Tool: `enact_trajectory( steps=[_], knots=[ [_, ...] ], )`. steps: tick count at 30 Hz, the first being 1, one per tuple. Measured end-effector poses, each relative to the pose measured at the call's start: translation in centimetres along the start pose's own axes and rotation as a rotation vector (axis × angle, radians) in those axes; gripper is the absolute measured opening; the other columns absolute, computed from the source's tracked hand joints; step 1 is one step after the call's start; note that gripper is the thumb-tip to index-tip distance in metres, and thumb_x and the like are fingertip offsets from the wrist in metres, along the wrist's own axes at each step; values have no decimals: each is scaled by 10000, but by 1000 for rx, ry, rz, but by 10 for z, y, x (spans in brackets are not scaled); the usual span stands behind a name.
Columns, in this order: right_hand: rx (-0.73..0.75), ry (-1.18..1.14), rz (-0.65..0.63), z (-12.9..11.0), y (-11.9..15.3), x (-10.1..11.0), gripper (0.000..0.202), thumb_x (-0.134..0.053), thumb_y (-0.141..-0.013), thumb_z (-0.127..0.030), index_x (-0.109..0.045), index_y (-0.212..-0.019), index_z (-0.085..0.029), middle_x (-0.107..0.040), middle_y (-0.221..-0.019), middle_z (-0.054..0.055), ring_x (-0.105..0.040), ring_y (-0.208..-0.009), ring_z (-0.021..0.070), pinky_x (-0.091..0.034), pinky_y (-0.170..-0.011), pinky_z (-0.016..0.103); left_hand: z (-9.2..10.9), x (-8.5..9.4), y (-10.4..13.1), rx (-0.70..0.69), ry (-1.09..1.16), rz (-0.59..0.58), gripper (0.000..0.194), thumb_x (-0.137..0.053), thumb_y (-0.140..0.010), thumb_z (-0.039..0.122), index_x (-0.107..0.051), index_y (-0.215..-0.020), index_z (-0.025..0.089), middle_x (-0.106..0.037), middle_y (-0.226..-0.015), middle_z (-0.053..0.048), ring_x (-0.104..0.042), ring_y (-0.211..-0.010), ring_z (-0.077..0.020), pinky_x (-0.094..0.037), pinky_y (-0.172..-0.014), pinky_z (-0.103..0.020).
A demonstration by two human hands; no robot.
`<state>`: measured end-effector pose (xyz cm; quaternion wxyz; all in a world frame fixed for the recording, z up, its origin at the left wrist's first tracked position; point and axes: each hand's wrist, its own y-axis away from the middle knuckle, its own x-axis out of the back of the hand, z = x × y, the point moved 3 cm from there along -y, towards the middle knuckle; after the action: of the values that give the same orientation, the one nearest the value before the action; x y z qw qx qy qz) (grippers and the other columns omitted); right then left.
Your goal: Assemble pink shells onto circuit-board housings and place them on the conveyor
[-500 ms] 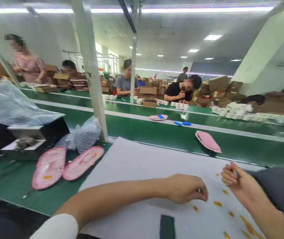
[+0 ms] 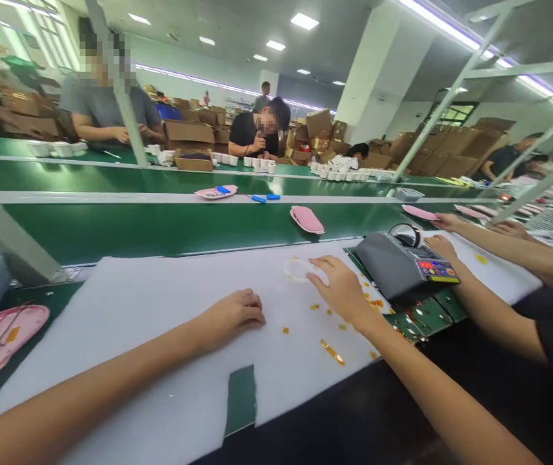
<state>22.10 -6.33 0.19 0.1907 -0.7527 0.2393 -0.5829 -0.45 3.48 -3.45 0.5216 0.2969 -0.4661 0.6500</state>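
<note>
My left hand rests on the white sheet, its fingers curled together and nothing visible in them. To its right, my right hand pinches the edge of a clear, whitish ring between thumb and fingers, just over the sheet. Small amber film pieces lie around and below that hand, among them a square and a longer strip. Beyond the sheet, a pink oval pad with a pale rim lies on the green belt.
A grey tape dispenser with a lit panel stands right of my right hand. A neighbour's hand is beside it. Pink shells lie at the left edge. Metal posts rise along the belt; people sit across it.
The view has swung right, bringing the dispenser and the neighbour's arms into sight. My right hand has turned palm down, still with the ring. My left hand stays curled on the sheet.
</note>
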Motion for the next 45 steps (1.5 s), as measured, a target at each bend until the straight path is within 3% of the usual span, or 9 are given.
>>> enact_trajectory(
  steps=[5,10,16,20,23,32,36,40,45],
  knots=[
    [-119,-89,-139,-10,56,44,175,-556,-896,-231,-707,-982,-215,-683,-905,25,-638,-754,140,-503,-751,284,-3,-5,-11,-72,-153,-48,289,-303,-1003,154,-533,-828,154,-556,-864,-68,-472,-775,-188,-370,-705,-300],
    [6,-74,-387,-16,100,30,222,-595,-897,-236,-686,-1099,-246,-643,-1004,53,-612,-871,157,-485,-762,277,-3,-3,-22,-83,-166,-146,275,-274,-948,91,-477,-780,168,-538,-806,-61,-436,-681,-183,-356,-669,-311],
    [-49,-293,-420,-11,97,17,135,-530,-892,-159,-615,-789,-182,-618,-831,38,-569,-774,142,-451,-710,268,6,0,-33,166,21,-198,238,-255,-975,197,-488,-925,187,-575,-879,-36,-511,-738,-171,-408,-693,-296],
    [-486,-819,-332,18,105,26,179,-554,-864,-350,-566,-803,-182,-602,-736,10,-566,-648,124,-478,-612,260,22,-11,-37,31,10,-170,294,-413,-984,344,-552,-1203,206,-576,-1125,-89,-543,-938,-212,-452,-830,-342],
    [-707,-838,-250,36,102,31,220,-620,-787,-387,-591,-793,-168,-619,-709,13,-571,-615,125,-482,-587,264,23,-18,-36,-60,7,-128,258,-468,-978,331,-643,-1146,245,-583,-1078,-77,-543,-918,-199,-462,-827,-322],
    [-449,-299,-330,13,54,4,66,-706,-737,-150,-695,-796,-179,-642,-712,-5,-567,-634,109,-434,-643,247,23,-25,-37,-130,-10,-40,288,-382,-1006,220,-619,-848,181,-611,-836,-46,-512,-783,-171,-423,-699,-284],
    [-236,-140,-270,10,60,-2,82,-653,-837,-195,-711,-895,-204,-649,-866,18,-591,-721,121,-440,-695,262,22,-26,-34,-1,102,-55,288,-336,-997,227,-545,-803,183,-604,-847,-44,-507,-776,-174,-433,-707,-308],
    [-48,36,-358,6,65,-6,172,-504,-906,-142,-651,-818,-152,-639,-877,61,-584,-736,146,-419,-627,266,8,-14,-30,370,435,164,195,-399,-944,288,-538,-850,189,-612,-834,-29,-541,-718,-156,-466,-656,-297],
    [-159,-369,-305,-2,54,10,109,-514,-895,-174,-590,-817,-164,-605,-798,23,-561,-682,124,-428,-568,232,-11,-7,-32,678,978,485,273,-621,-833,412,-543,-852,150,-608,-774,-34,-542,-603,-134,-491,-557,-279]
  ],
)
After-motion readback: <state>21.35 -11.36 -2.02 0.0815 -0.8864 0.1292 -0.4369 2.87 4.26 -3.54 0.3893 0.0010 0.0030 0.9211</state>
